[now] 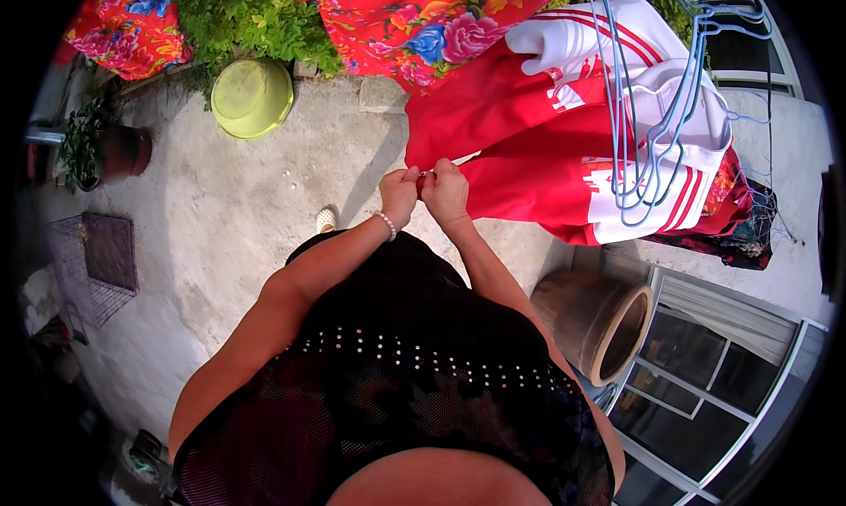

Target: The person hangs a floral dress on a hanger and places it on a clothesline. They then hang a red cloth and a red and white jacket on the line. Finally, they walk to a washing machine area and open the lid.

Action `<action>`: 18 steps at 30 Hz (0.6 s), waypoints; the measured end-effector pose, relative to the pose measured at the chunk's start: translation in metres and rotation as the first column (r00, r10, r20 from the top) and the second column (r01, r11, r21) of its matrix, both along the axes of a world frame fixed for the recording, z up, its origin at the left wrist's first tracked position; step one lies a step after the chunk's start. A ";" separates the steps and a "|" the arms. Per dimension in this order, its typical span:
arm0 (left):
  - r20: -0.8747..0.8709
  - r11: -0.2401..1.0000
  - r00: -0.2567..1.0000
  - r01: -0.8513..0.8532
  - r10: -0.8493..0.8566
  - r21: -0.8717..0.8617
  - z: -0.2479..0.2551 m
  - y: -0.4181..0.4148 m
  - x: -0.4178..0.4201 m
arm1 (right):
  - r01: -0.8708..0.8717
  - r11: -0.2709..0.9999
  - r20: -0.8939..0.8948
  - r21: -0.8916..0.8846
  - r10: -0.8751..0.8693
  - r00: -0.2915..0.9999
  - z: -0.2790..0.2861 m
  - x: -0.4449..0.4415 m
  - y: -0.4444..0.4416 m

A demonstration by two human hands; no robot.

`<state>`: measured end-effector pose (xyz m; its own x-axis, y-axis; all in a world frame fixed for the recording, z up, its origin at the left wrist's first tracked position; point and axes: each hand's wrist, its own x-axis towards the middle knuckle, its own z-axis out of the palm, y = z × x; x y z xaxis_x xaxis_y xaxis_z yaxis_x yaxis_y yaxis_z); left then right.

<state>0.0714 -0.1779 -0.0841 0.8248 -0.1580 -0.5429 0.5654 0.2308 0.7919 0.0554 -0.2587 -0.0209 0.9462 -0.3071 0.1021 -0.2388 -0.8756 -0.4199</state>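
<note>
A red and white garment with stripes (pixel 522 205) hangs at the upper right, its red part stretched towards me. My left hand (pixel 399 192), with a beaded bracelet at the wrist, and my right hand (pixel 447 192) meet at its near red edge. The fingers of both are closed on the red cloth, side by side. Light blue wire hangers (pixel 651 136) hang in front of the garment's white part. Red floral cloth (pixel 429 26) hangs beyond my hands, partly over the garment. What the fingertips pinch is mostly hidden.
An upturned yellow-green plastic basin (pixel 248 99) lies on the concrete ground near green plants (pixel 258 23). Potted plants (pixel 122 150) and a wire cage (pixel 99 261) are at the left. A large brown ceramic jar (pixel 581 321) stands at the right by a framed window (pixel 700 367).
</note>
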 end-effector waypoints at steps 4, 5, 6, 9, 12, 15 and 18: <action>-0.227 0.908 0.966 0.018 -0.124 -0.418 0.010 0.013 0.005 | -0.016 0.986 -0.031 0.168 0.021 0.999 0.001 0.002 -0.016; -0.182 0.895 0.967 0.080 -0.176 -0.440 0.003 0.015 0.005 | 0.036 0.960 -0.090 0.277 -0.011 0.996 0.003 0.002 -0.022; -0.133 0.878 0.966 0.137 -0.220 -0.458 0.000 0.020 0.008 | 0.086 0.922 -0.151 0.378 -0.030 0.988 0.008 0.004 -0.026; 0.012 0.852 0.975 0.200 -0.222 -0.484 -0.001 0.017 0.002 | -0.028 0.944 -0.275 0.327 0.124 0.953 0.027 0.010 -0.034; 0.148 0.868 0.966 0.257 -0.214 -0.425 -0.003 0.014 -0.002 | -0.342 0.935 -0.445 -0.095 0.267 0.855 0.056 0.034 -0.029; 0.193 0.856 0.963 0.255 -0.185 -0.451 0.002 0.016 -0.003 | -0.702 0.707 -0.200 -0.087 0.678 0.707 0.057 0.060 -0.032; 0.273 0.900 0.924 0.340 -0.266 -0.272 -0.003 0.019 -0.006 | -0.887 0.450 -0.490 0.099 0.798 0.350 0.051 0.087 -0.038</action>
